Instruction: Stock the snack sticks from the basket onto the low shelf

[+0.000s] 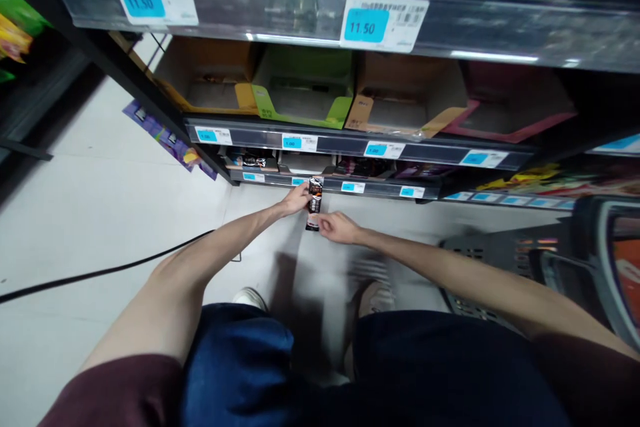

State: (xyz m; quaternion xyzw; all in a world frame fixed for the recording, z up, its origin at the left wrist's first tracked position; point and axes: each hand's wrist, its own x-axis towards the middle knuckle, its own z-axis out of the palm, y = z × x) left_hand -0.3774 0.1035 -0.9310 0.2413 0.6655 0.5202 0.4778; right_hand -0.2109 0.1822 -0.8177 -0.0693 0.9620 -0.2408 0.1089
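Observation:
A narrow black snack packet (315,203) with orange and white print is held upright in front of the bottom shelf. My left hand (298,199) grips its upper left side. At its lower right end, my right hand (339,227) is closed with the fingertips on the packet's edge. Just behind lies the bottom shelf's display box (307,163), grey inside, its interior bare where visible. To its left, another box holds dark packets (254,161); to its right are more dark packets (365,166), partly hidden under the shelf above.
Above, the middle shelf carries an orange box (247,99), a green box (270,107), a tan box (363,110) and a pink box (525,121). A grey shopping basket (500,257) stands at right. A black cable (110,271) crosses at left. Price tags (385,23) line the shelf edges.

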